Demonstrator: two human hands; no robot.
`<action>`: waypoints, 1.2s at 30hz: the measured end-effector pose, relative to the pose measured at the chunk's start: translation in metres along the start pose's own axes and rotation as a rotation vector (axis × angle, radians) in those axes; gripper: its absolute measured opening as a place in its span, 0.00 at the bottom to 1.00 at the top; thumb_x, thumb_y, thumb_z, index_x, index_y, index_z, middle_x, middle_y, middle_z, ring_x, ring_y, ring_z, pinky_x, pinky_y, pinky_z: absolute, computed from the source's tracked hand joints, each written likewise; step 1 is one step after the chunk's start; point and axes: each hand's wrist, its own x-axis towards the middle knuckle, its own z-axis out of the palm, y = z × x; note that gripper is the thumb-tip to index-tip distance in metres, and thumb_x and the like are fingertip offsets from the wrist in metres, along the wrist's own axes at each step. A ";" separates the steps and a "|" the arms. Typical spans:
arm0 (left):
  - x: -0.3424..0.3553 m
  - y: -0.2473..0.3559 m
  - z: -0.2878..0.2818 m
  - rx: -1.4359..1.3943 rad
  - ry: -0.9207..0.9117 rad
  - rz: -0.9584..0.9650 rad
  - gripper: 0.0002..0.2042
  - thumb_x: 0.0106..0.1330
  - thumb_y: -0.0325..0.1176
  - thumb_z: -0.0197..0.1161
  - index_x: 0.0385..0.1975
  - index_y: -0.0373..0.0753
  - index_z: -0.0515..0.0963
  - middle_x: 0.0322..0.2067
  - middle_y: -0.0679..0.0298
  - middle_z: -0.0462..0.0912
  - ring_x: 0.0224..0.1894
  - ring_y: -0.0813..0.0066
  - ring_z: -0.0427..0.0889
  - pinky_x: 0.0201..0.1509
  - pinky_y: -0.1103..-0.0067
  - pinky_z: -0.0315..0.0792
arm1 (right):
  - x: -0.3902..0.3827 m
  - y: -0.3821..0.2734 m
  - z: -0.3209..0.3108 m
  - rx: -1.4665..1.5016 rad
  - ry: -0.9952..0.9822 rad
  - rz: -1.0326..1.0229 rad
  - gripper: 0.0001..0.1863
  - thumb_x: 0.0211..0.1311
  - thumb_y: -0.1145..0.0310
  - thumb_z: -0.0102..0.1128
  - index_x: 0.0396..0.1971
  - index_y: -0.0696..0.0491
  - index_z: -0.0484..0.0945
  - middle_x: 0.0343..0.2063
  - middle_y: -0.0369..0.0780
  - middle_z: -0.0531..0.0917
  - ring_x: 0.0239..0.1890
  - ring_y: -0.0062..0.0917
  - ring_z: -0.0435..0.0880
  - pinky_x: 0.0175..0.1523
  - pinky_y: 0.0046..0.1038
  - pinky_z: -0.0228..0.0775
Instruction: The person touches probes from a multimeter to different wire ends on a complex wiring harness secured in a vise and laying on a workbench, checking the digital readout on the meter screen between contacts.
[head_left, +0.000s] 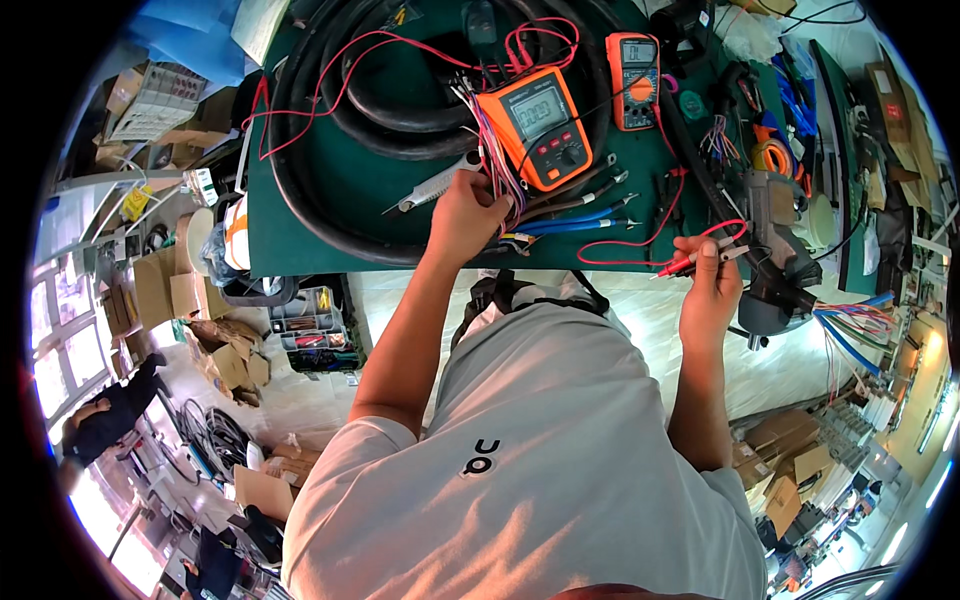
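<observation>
Pinching the red test probe [678, 266], my right grip [708, 290] is closed by the counter's [345, 195] near edge. My left grip [467, 218] is half curled, thumb against the bundle of thin wires [505, 188]; I cannot tell whether it holds them. The large orange meter [537, 120] lies right of that bundle, with the smaller orange meter [633, 90] farther right.
</observation>
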 end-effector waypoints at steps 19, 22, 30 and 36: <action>0.033 0.011 0.010 0.089 0.217 0.006 0.17 0.53 0.29 0.62 0.41 0.29 0.69 0.30 0.51 0.81 0.34 0.56 0.82 0.41 0.70 0.74 | -0.009 0.001 0.003 0.031 -0.024 -0.008 0.19 0.72 0.59 0.47 0.34 0.61 0.77 0.31 0.39 0.82 0.31 0.18 0.76 0.39 0.21 0.68; 0.043 0.015 0.003 0.005 0.189 -0.044 0.14 0.53 0.28 0.61 0.37 0.29 0.70 0.30 0.50 0.82 0.33 0.56 0.82 0.41 0.69 0.74 | -0.011 0.000 0.004 0.016 -0.048 -0.018 0.18 0.72 0.59 0.46 0.34 0.60 0.77 0.32 0.40 0.82 0.33 0.18 0.77 0.40 0.22 0.68; 0.071 0.039 -0.037 -0.979 0.019 -0.139 0.03 0.59 0.21 0.56 0.32 0.31 0.73 0.22 0.63 0.74 0.16 0.76 0.71 0.20 0.78 0.67 | -0.018 0.004 0.002 -0.013 -0.084 -0.026 0.18 0.73 0.60 0.45 0.35 0.59 0.76 0.34 0.40 0.83 0.35 0.20 0.78 0.44 0.25 0.68; 0.105 0.014 -0.051 -0.716 0.213 -0.141 0.08 0.67 0.29 0.55 0.41 0.32 0.73 0.27 0.65 0.72 0.20 0.79 0.68 0.25 0.79 0.68 | -0.019 0.014 0.012 0.013 -0.099 -0.016 0.17 0.72 0.61 0.46 0.35 0.60 0.77 0.31 0.39 0.83 0.33 0.20 0.78 0.38 0.22 0.70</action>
